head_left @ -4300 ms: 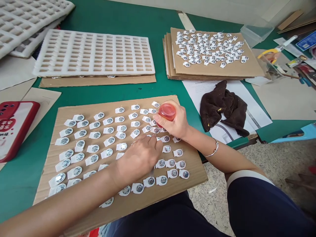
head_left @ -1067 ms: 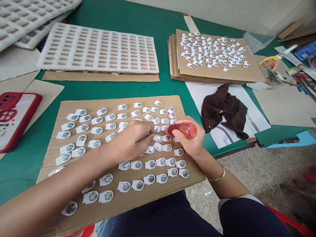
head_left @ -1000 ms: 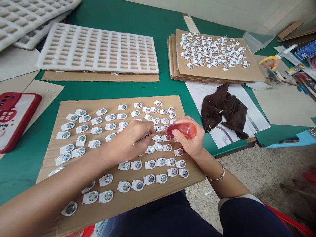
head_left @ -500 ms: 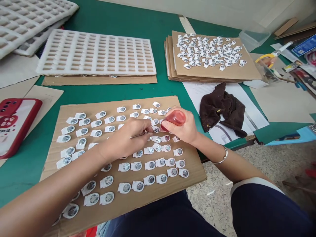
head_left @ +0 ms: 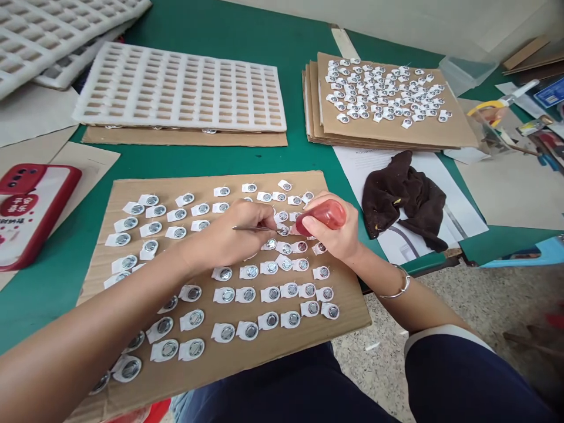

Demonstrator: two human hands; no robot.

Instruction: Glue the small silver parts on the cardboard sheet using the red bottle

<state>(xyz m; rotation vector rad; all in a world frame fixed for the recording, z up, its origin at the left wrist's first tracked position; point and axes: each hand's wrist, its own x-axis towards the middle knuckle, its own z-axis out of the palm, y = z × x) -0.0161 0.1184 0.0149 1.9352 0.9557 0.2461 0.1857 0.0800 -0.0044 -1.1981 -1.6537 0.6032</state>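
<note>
A cardboard sheet (head_left: 304,338) lies before me, covered with several rows of small round metal discs on white tabs. My left hand (head_left: 249,232) pinches thin metal tweezers (head_left: 247,228), whose tip reaches a disc (head_left: 283,230) in the upper right part of the sheet. From the other side, my right hand (head_left: 337,229) is wrapped round a red translucent squeeze bottle (head_left: 325,215), tilted with its narrow end toward the same disc. The bottle's tip is too small to make out, so I cannot tell whether it touches. My hands cover some of the discs.
A white foam tray (head_left: 176,88) rests on cardboard at the back left. Stacked cardboard (head_left: 458,132) with more discs stands at the back right, near a dark brown cloth (head_left: 403,197). A red-cased phone (head_left: 48,211) lies left; yellow-handled scissors (head_left: 489,108) stand far right.
The view has shifted slightly, moving most things a little rightward. Both hands stay close together over the same area, and the tweezers now lie more level, their tip at the disc.
</note>
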